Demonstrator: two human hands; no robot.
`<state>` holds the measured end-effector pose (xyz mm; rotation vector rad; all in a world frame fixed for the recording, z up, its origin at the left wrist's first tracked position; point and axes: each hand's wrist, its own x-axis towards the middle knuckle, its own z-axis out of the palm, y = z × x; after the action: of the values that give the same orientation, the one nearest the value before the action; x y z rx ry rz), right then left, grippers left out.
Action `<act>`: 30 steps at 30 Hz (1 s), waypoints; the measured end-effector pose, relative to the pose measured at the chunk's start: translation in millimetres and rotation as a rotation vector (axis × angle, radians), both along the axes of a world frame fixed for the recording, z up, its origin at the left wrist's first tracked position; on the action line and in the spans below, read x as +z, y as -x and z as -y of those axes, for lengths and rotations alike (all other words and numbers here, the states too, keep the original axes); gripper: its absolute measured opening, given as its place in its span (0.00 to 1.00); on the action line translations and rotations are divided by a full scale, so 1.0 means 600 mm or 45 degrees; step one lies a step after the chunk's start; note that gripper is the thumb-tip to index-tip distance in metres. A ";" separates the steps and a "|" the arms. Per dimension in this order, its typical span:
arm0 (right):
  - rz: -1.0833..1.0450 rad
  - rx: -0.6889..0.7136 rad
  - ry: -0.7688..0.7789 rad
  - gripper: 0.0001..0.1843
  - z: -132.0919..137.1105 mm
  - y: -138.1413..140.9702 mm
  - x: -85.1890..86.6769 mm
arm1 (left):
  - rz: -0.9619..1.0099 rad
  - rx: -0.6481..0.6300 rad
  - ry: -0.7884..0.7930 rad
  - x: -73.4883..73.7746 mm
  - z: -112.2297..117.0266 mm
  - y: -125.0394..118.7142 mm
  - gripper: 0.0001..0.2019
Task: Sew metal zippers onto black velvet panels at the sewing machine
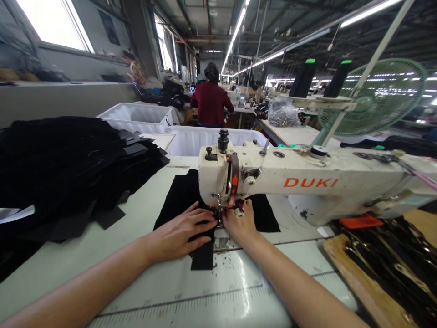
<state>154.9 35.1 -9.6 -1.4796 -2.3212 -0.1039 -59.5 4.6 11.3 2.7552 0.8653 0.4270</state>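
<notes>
A black fabric piece (179, 196) lies flat on the sewing table under the head of a white DUKI sewing machine (307, 182). My left hand (182, 232) rests flat on the fabric, fingers stretched toward the needle area (220, 212). My right hand (239, 223) sits just right of the needle, under the machine head, fingers curled against the fabric edge; whether they pinch it is hidden by the machine.
A big stack of black cut pieces (68, 168) fills the left of the table. White bins (139, 116) stand behind. A person in red (210, 102) works farther back. A green fan (378, 98) and thread cones (302, 77) stand right; zippers lie on a board (375, 282).
</notes>
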 end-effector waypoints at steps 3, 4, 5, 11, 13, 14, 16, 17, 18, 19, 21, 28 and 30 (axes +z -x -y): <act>0.020 0.099 -0.014 0.11 0.020 -0.033 0.012 | 0.031 0.022 -0.012 -0.002 0.003 0.000 0.21; 0.027 0.138 -0.031 0.15 0.031 -0.045 0.017 | 0.034 0.024 -0.013 -0.002 0.004 -0.001 0.21; 0.035 0.197 -0.065 0.17 0.041 -0.054 0.022 | 0.047 0.026 -0.013 -0.003 0.006 -0.004 0.21; -0.009 0.534 -0.204 0.09 0.050 -0.051 0.014 | 0.219 0.129 -0.027 -0.016 0.010 -0.020 0.17; -0.029 0.493 -0.195 0.07 0.039 -0.041 0.003 | 0.258 0.160 -0.024 -0.024 0.007 -0.019 0.16; -0.036 0.476 -0.194 0.06 0.034 -0.038 -0.002 | 0.281 0.173 -0.018 -0.027 0.005 -0.018 0.16; -0.057 0.448 -0.192 0.05 0.027 -0.036 -0.009 | 0.319 0.189 -0.001 -0.031 0.000 -0.014 0.15; -0.067 0.439 -0.189 0.05 0.026 -0.036 -0.011 | 0.332 0.189 0.009 -0.032 -0.001 -0.012 0.15; -0.076 0.434 -0.186 0.05 0.025 -0.036 -0.012 | 0.341 0.183 0.017 -0.032 -0.003 -0.010 0.14; -0.084 0.430 -0.184 0.05 0.025 -0.036 -0.013 | 0.345 0.173 0.024 -0.031 -0.004 -0.009 0.14; -0.099 0.420 -0.183 0.06 0.025 -0.035 -0.014 | 0.340 0.147 0.028 -0.028 -0.006 -0.007 0.15; -0.122 0.366 -0.225 0.05 0.025 -0.027 -0.017 | 0.140 -0.052 -0.142 -0.013 -0.003 -0.007 0.18; -0.115 0.371 -0.241 0.04 0.024 -0.028 -0.018 | 0.016 -0.120 -0.290 -0.017 -0.004 -0.007 0.20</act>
<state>172.0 20.6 -20.2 -1.0243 -2.3528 -0.1681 -55.3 6.9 1.4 2.9815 0.7200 0.5559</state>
